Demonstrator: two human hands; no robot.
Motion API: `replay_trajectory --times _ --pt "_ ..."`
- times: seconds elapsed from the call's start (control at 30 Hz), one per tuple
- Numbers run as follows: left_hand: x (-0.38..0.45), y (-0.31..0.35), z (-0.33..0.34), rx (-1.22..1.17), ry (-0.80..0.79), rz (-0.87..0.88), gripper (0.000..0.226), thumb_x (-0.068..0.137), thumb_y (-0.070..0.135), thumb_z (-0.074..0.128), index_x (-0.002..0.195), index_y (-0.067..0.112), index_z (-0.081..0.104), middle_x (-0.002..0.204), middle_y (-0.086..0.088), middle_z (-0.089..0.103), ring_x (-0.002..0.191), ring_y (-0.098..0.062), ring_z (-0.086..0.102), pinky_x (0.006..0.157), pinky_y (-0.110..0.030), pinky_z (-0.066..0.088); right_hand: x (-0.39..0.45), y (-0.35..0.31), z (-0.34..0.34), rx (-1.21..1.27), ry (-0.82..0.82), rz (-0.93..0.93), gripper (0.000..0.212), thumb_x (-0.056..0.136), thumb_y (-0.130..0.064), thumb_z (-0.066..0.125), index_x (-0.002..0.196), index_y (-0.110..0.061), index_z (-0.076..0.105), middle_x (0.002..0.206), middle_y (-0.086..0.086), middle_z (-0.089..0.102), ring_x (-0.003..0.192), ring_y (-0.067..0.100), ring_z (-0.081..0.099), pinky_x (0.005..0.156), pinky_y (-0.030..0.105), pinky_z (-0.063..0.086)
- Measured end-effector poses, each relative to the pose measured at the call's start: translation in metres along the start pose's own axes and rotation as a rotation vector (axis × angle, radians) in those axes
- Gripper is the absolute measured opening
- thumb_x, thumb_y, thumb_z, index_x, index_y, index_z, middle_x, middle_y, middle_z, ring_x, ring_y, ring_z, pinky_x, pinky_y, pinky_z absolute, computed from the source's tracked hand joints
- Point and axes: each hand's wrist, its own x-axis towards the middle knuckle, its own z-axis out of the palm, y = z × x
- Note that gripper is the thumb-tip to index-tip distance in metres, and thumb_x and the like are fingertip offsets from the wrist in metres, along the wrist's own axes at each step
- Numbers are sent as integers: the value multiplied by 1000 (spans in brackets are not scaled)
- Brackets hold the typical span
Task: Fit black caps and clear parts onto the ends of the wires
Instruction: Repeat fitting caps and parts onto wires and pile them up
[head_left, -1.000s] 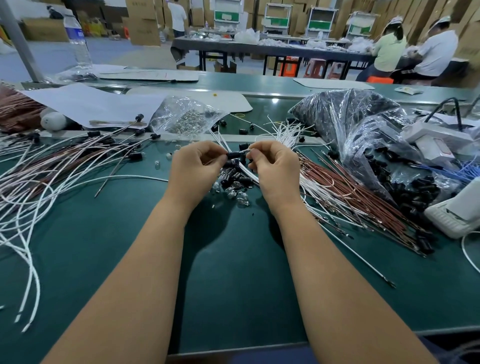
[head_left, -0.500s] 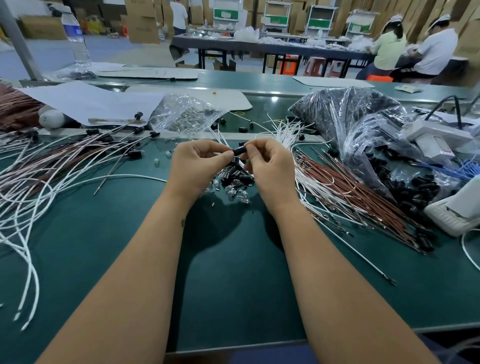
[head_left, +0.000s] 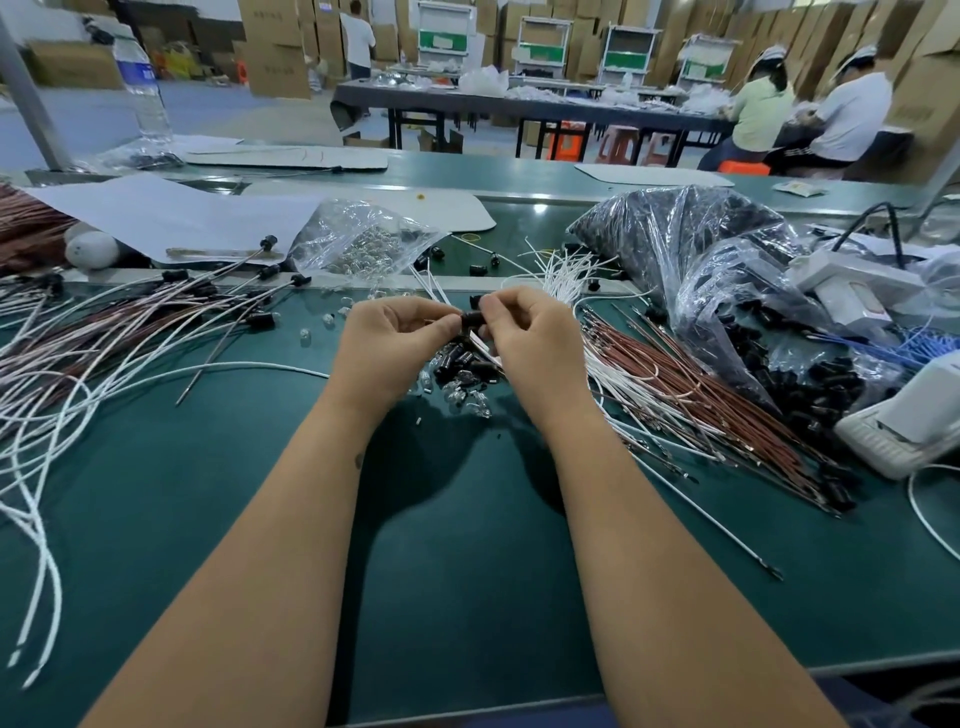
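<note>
My left hand (head_left: 395, 338) and my right hand (head_left: 530, 338) meet fingertip to fingertip above the green mat. Between them sits a black cap (head_left: 471, 319), which both hands pinch. A white wire (head_left: 480, 345) runs down from the cap under my right hand. Directly below lies a small pile of black caps (head_left: 460, 361) and clear parts (head_left: 465, 400). Capped wires (head_left: 104, 332) spread out to the left. Bare brown and white wires (head_left: 691, 395) lie in a bundle to the right.
A clear bag of clear parts (head_left: 363, 239) lies behind my hands, a large bag of black caps (head_left: 727, 270) at right. White devices (head_left: 904, 426) sit at the far right. White sheets (head_left: 166, 213) and a water bottle (head_left: 143, 93) stand at back left. People work at a far table.
My hands have closed in on each other, and the black cap now sits tight between both sets of fingertips. The view has shifted slightly downward.
</note>
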Motion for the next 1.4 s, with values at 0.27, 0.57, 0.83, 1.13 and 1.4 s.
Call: replay_trajectory --times 0.27,0.57,0.83,1.13,1.4 --pt "1 -7 -4 104 93 20 5 87 12 69 84 14 73 39 15 38 38 -4 28 42 -14 24 5 28 -78 -774 471 399 37 87 -5 42 119 -9 61 124 14 60 114 32 48 96 42 38" --pt "-1 -9 1 231 37 24 6 85 15 70 81 17 75 41 17 44 42 -2 38 48 -9 31 4 33 -72 -959 304 509 30 88 -15 53 115 -17 65 128 11 56 121 33 44 101 44 31" --pt "-1 -9 1 221 8 23 9 85 14 71 79 21 74 44 17 50 44 -1 42 49 -10 34 4 33 -70 -946 290 485 29 87 -15 52 113 -14 64 124 13 58 116 33 49 99 43 37" --pt "1 -12 -1 108 84 -9 15 86 15 70 74 24 71 45 15 48 42 -2 37 45 -10 32 5 15 -46 -875 480 16 19 87 -2 48 101 -8 59 102 8 58 96 25 52 84 33 39" --pt "9 -17 -11 -25 234 -23 16 86 20 70 74 30 71 68 -1 59 65 -12 48 62 -21 40 -4 1 0 -537 176 -250 19 81 9 45 78 -10 43 69 1 44 63 15 36 57 25 22"
